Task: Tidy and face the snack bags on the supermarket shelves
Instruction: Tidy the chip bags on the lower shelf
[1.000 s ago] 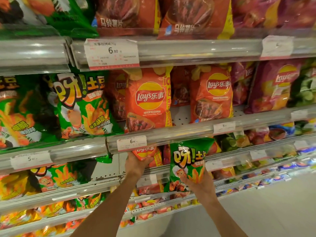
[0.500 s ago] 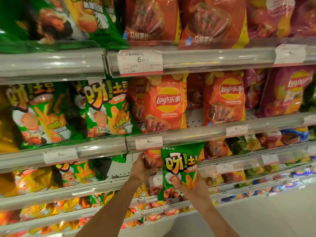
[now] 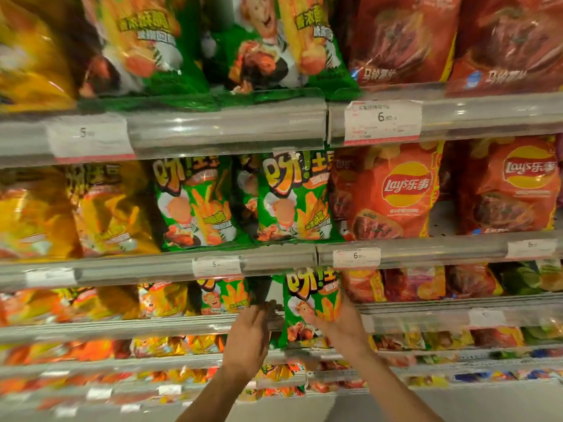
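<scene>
Motion blur smears the left shelves. Right hand (image 3: 341, 325) grips a glossy green bag (image 3: 310, 303) upright at the third shelf (image 3: 182, 325), its top hidden. Left hand (image 3: 248, 336) hovers beside, fingers relaxed.

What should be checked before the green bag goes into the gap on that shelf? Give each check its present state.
1. Right hand has a firm hold on the green bag: ok, its fingers curl round the bag's right side.
2. Bag front faces outward: ok, its logo shows.
3. Bag upright: ok, roughly vertical.
4. Dark gap left of the bag is free: cannot tell, it is shadowed.
5. Left hand is out of the bag's path: not ok, it is raised at the shelf rail below the gap.
6. Neighbouring green bag stands faced: ok.
</scene>
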{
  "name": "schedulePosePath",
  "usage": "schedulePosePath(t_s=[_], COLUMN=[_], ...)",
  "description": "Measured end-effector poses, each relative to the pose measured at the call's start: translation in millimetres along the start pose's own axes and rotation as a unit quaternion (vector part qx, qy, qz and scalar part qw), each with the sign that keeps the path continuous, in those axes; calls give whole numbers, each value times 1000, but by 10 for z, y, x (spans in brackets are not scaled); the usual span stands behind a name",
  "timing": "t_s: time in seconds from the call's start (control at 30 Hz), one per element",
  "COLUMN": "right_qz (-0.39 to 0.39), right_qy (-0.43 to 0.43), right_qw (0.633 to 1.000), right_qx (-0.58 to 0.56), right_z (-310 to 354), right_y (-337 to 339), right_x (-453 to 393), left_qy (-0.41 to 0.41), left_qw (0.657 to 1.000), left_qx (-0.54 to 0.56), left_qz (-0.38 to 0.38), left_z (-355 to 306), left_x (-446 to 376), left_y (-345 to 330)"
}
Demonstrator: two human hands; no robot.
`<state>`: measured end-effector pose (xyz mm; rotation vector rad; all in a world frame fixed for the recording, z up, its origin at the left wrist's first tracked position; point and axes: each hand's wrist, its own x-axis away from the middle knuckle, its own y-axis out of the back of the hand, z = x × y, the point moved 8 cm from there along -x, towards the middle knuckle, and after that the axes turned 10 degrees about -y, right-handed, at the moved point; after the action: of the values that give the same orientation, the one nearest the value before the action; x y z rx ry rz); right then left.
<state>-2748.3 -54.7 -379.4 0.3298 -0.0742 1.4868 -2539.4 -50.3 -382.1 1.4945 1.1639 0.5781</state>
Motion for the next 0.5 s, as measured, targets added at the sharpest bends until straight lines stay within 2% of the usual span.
schedulePosePath(t_s=[0.07,0.17,0.3,0.5], right_qz=[-3,-29,-79,-94], right_qy=[5,7,-18,-31], right_qw=[1000,1000,997,994], right_qx=[0,-5,-17,38], right_z=[83,142,121,102], right_y=[-142,-260,-299,-404], right_x=[-109,-266,-478,-703], left_qy=[-50,-49,-40,-34], left_qw=[996,989,982,986], left_qx=[-69,-124,-140,-122], left_qz=[5,71,117,109], left_z=[-47,40,117,134], left_x=[27,119,209,171], left_y=[54,-75,-153,-151])
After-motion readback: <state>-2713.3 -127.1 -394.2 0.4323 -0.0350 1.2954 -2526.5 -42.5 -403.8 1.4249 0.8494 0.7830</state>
